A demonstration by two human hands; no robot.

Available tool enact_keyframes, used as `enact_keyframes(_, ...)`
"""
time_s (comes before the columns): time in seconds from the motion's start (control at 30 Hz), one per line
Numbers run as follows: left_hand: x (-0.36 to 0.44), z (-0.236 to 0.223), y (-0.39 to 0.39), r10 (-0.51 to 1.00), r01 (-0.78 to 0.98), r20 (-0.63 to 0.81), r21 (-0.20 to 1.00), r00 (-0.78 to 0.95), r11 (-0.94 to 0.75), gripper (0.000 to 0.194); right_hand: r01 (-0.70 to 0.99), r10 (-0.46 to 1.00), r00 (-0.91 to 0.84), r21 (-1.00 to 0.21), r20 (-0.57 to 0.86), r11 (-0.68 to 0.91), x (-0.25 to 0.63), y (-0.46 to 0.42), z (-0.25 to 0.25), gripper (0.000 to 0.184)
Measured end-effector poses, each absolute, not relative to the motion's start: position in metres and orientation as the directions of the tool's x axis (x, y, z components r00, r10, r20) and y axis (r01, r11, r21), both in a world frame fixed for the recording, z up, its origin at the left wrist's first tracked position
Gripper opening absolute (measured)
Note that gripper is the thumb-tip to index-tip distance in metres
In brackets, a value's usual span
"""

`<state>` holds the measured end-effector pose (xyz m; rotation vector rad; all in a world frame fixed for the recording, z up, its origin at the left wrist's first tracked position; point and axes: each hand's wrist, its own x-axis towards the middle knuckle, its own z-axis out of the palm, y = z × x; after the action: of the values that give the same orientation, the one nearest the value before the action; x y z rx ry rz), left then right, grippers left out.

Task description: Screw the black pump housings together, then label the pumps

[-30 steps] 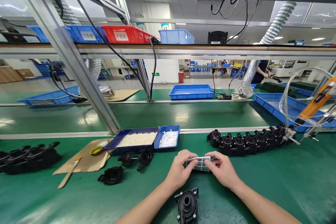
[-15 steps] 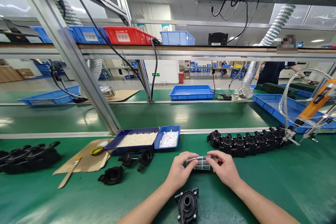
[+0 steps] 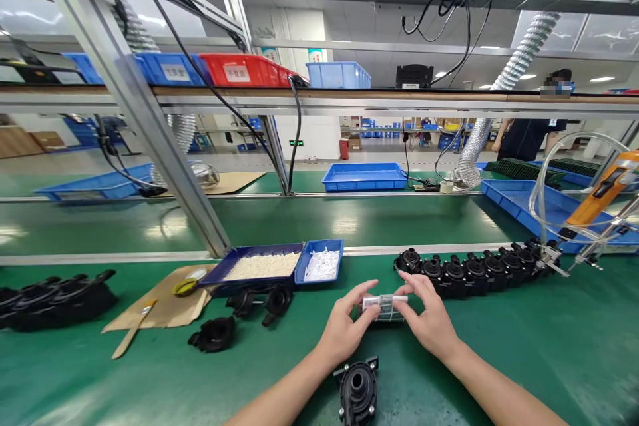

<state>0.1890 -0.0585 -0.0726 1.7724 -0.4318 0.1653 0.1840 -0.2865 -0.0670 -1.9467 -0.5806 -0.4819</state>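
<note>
My left hand (image 3: 344, 329) and my right hand (image 3: 428, 321) meet over the green mat, both pinching a small sheet of white labels (image 3: 384, 306) between fingertips. The sheet is held just above the mat, roughly level. Below my wrists, near the front edge, a black round pump housing (image 3: 357, 389) lies with its opening facing up. A row of several similar black housings (image 3: 474, 266) stands to the right of my hands.
Two blue trays, one with pale small parts (image 3: 259, 265) and one with white pieces (image 3: 322, 263), sit behind my hands. Loose black parts (image 3: 214, 334), a cardboard sheet with a brush (image 3: 150, 309), and a black pile (image 3: 50, 296) lie left. An orange screwdriver (image 3: 602, 196) hangs right. A person stands far back right.
Both hands have shifted slightly right and away from me with the label sheet. My left fingers have spread a little more. The person in the background has moved right.
</note>
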Motion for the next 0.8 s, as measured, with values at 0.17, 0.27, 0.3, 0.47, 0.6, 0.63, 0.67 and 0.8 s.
enact_keyframes(0.17,0.191,-0.073,-0.060,-0.184,-0.277,0.265,0.960,0.946,-0.042,0.039,0.614,0.174,0.779,-0.677,0.602,-0.406,0.184,-0.287,-0.066,0.062)
enact_keyframes(0.27,0.191,-0.073,-0.061,-0.174,-0.287,0.275,0.957,0.945,-0.042,0.038,0.691,0.198,0.694,-0.564,0.692,-0.451,0.183,-0.285,-0.064,0.066)
enact_keyframes(0.3,0.191,-0.073,-0.061,-0.172,-0.291,0.279,0.955,0.945,-0.047,0.038,0.728,0.220,0.644,-0.498,0.733,-0.471,0.183,-0.285,-0.063,0.067)
enact_keyframes(0.47,0.189,-0.071,-0.062,-0.149,-0.328,0.313,0.941,0.938,-0.085,0.034,0.841,0.332,0.457,-0.279,0.825,-0.464,0.180,-0.283,-0.060,0.071)
enact_keyframes(0.6,0.188,-0.070,-0.063,-0.113,-0.407,0.393,0.900,0.912,-0.156,0.027,0.806,0.214,0.552,-0.450,0.806,-0.385,0.174,-0.279,-0.062,0.068)
enact_keyframes(0.63,0.188,-0.071,-0.063,-0.118,-0.434,0.419,0.883,0.900,-0.176,0.024,0.790,0.193,0.578,-0.484,0.793,-0.376,0.172,-0.277,-0.064,0.069)
enact_keyframes(0.67,0.188,-0.071,-0.064,-0.131,-0.463,0.445,0.866,0.886,-0.188,0.022,0.781,0.183,0.595,-0.508,0.783,-0.362,0.172,-0.276,-0.065,0.070)
enact_keyframes(0.8,0.186,-0.070,-0.067,-0.246,-0.542,0.496,0.820,0.833,-0.184,0.018,0.785,0.183,0.614,-0.570,0.768,-0.241,0.173,-0.269,-0.072,0.072)
